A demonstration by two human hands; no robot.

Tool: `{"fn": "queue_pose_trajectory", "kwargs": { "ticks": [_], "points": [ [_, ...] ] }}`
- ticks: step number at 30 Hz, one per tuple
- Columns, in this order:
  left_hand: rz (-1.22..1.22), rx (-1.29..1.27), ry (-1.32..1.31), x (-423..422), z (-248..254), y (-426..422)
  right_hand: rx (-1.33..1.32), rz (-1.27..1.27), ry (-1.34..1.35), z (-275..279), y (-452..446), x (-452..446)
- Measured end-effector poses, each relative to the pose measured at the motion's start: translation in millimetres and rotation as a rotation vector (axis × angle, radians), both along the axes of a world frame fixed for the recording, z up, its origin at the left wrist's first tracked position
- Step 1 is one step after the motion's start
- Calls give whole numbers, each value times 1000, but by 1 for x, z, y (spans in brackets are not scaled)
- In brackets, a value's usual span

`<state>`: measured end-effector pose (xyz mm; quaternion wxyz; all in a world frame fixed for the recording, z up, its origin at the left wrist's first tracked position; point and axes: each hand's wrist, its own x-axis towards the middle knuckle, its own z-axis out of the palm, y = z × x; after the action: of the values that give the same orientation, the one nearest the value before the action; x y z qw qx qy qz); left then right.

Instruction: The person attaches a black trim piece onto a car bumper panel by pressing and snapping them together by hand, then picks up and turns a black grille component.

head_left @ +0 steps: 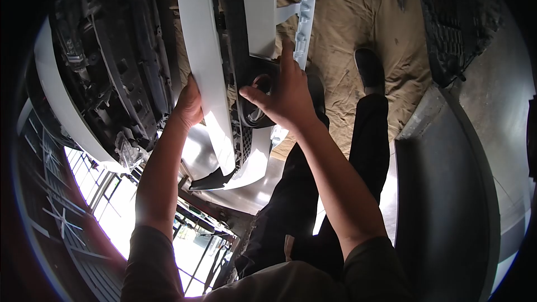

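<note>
A long bumper-like part with white panels (204,50) and a black grille section (235,28) stretches down the middle of the view. My left hand (190,102) is at the outer edge of its left white panel, the thumb along the edge and the other fingers partly hidden beneath. Over the round black opening (262,84) near its lower end is my right hand (284,90), thumb and forefinger spread apart, the other fingers partly hidden. A pale blue slotted strip (305,17) lies along the right side of the part.
Brown cloth (341,22) covers the surface beneath. On the left stands a car front with exposed dark structure (123,61). A black mesh part (447,33) is at the upper right, with a dark curved panel (447,190) below. My shoe (369,67) rests on the cloth.
</note>
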<state>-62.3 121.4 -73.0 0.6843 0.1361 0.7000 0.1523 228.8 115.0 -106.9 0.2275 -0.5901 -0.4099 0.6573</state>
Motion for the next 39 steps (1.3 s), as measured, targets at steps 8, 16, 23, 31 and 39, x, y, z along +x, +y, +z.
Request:
{"fn": "queue_pose_trajectory", "kwargs": {
  "ticks": [8, 16, 23, 31, 39],
  "points": [
    [5, -8, -23, -11, -11, -5, -6, -195, 280, -29, -16, -2],
    [37, -15, -95, -5, -7, -2, -153, -367, 608, -33, -12, -2],
    [-1, -25, -11, -4, -5, 0, -183, -391, 626, -49, -22, -13],
    [54, -26, -99, -10, -4, -1, -264, -337, 767, -60, -14, -6],
    [63, -9, -132, -25, -11, -7, -132, -278, 418, -66, -22, -14]
  ]
}}
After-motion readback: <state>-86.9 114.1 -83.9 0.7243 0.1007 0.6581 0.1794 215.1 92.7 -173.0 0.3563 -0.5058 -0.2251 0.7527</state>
